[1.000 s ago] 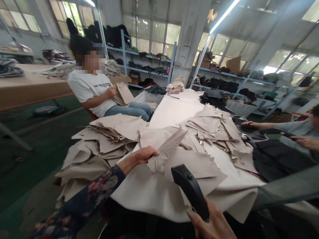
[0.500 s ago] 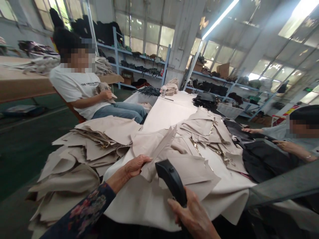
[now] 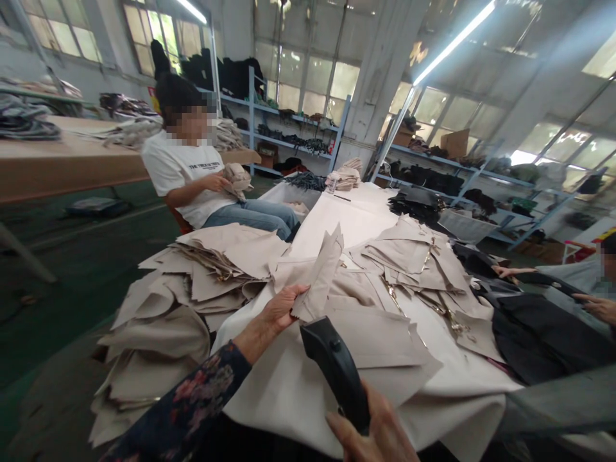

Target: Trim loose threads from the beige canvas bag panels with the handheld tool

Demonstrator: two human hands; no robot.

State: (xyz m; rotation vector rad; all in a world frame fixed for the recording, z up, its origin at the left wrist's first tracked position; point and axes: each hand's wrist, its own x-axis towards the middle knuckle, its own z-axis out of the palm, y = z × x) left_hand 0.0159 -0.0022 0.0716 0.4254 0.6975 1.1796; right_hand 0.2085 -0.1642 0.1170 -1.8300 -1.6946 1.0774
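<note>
- Left hand (image 3: pixel 283 308): fingers pinched on the lower edge of a beige fabric piece (image 3: pixel 320 273), which stands lifted and upright above the near end of the table (image 3: pixel 346 218).
- Right hand (image 3: pixel 380 433): fingers wrapped tight round a black handheld tool (image 3: pixel 337 366), its nose just below the lifted piece; whether they touch, cannot tell.
- Judged progress: one piece in hand; a tall stack of beige pieces (image 3: pixel 202 269) at the left edge and a spread heap (image 3: pixel 414 250) toward the right edge. Which is finished, cannot tell.
- Room: bare cloth down the table's middle toward the far end; near edge crowded.
- Seated person (image 3: pixel 192 173) off the left edge; another person's hands (image 3: pixel 597 305) at the right edge, well apart.
</note>
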